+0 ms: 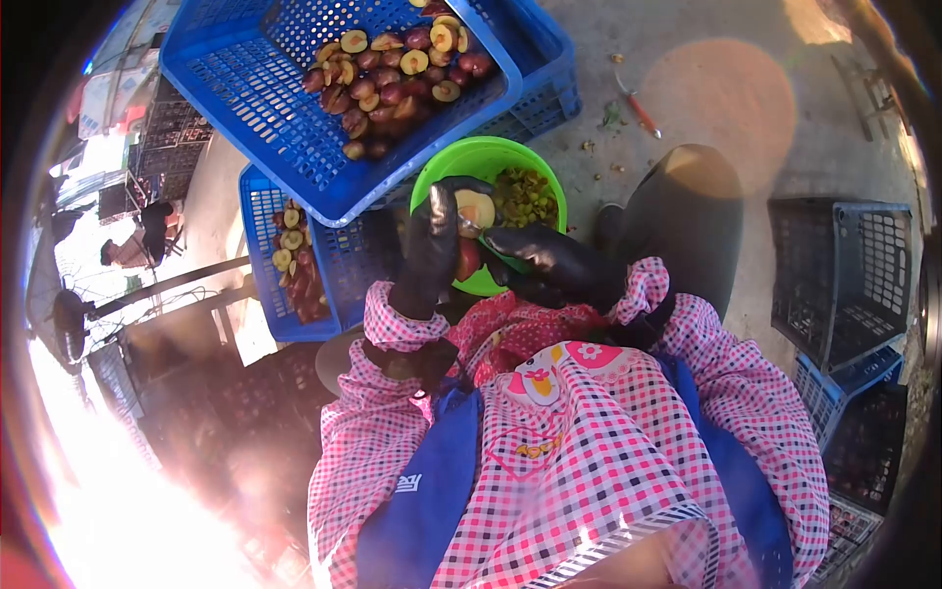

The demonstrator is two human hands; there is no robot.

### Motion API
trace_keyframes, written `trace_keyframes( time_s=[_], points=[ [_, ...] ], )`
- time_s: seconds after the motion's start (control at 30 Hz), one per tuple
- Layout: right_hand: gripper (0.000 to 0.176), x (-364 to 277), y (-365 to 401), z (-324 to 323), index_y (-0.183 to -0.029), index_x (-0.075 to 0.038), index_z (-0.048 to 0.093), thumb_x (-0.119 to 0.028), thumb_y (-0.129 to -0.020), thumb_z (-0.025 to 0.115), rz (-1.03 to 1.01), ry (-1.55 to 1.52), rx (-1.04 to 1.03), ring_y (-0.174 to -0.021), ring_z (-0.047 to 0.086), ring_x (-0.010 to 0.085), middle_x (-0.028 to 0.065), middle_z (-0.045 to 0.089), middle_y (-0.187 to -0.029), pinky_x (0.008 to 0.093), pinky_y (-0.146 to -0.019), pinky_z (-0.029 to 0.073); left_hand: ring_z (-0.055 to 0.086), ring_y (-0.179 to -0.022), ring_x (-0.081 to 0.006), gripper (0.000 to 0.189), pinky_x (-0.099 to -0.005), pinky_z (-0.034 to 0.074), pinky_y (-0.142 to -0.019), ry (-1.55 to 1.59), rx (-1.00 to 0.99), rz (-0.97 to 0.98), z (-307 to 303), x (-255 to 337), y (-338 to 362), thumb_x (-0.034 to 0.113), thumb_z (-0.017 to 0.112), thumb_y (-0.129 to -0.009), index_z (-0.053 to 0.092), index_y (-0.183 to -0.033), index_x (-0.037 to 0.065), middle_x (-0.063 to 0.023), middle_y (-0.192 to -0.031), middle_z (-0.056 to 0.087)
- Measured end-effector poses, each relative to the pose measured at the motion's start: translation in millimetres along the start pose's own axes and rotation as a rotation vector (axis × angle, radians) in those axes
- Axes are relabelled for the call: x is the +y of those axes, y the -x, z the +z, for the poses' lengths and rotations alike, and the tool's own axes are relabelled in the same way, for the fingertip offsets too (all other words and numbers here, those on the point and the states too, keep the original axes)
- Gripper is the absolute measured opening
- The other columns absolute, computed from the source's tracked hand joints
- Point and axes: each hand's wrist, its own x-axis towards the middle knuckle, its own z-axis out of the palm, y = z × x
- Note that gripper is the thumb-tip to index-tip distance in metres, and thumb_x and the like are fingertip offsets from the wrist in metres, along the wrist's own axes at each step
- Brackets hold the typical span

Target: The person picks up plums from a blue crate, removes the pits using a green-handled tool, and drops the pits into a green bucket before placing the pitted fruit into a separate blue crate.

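Note:
Both of my hands wear black gloves and meet over a bright green bucket (557, 177). Cut yellow-green fruit scraps (527, 199) lie in the bucket. My left hand (434, 240) is closed around a halved plum (475, 208), its pale yellow cut face turned up. Another red piece of fruit (468, 259) shows just below, between the hands. My right hand (549, 263) is curled with its fingertips close to the halved plum. Whatever it grips is hidden by the glove.
A large blue crate (245, 98) of halved plums (392, 83) tilts beyond the bucket. Left of it is a lower blue crate (329, 280) with more halves. A red-handled tool (644, 115) lies on the floor. Dark crates (834, 285) stand at right.

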Motion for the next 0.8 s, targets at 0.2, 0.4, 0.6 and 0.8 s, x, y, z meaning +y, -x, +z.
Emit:
trace_keyframes(
  time_s=[0.2, 0.4, 0.6, 0.8],
  points=[
    [0.046, 10.6, 4.6, 10.4, -0.097, -0.004, 0.056, -0.049, -0.098, 0.045, 0.144, -0.854, -0.513, -0.034, 0.029, 0.0046, -0.0043, 0.033, -0.048, 0.0206, -0.034, 0.024, 0.060, -0.087, -0.0141, 0.069, -0.0289, 0.048, -0.079, 0.171, -0.116, 0.022, -1.6, 5.6, 0.2, 0.062, 0.034, -0.096, 0.061, -0.106, -0.001, -0.0068, -0.094, 0.063],
    [0.049, 13.9, 5.5, 12.5, -0.085, -0.005, 0.056, -0.050, -0.098, 0.042, -0.065, -0.283, -0.193, -0.035, 0.035, 0.0086, -0.0004, 0.041, -0.048, 0.0224, -0.037, 0.029, 0.061, -0.078, -0.0207, 0.047, -0.0332, 0.047, -0.069, -0.465, 0.243, -0.046, -53.6, 4.2, 2.7, 0.044, 0.039, -0.102, 0.062, -0.103, 0.003, -0.0077, -0.092, 0.063],
    [0.048, 11.0, 1.8, 3.7, -0.090, -0.003, 0.064, -0.048, -0.095, 0.049, -0.016, 0.130, 0.081, -0.036, 0.043, 0.0119, 0.0046, 0.049, -0.054, 0.0273, -0.037, 0.036, 0.064, -0.101, -0.0338, 0.050, -0.0403, 0.052, -0.084, -1.774, 0.722, -0.180, -199.4, 106.1, 42.9, 0.046, 0.048, -0.096, 0.060, -0.122, 0.005, -0.0182, -0.121, 0.060],
    [0.045, 2.0, -15.0, 8.6, -0.090, -0.004, 0.065, -0.048, -0.093, 0.054, 0.130, 0.127, 0.173, -0.041, 0.048, 0.0118, 0.0056, 0.054, -0.059, 0.0278, -0.040, 0.039, 0.061, -0.107, -0.0287, 0.042, -0.0384, 0.048, -0.090, -1.257, 0.316, -0.173, -158.9, 89.8, -96.8, 0.032, 0.061, -0.089, 0.060, -0.123, 0.008, -0.0166, -0.119, 0.062]
  ],
)
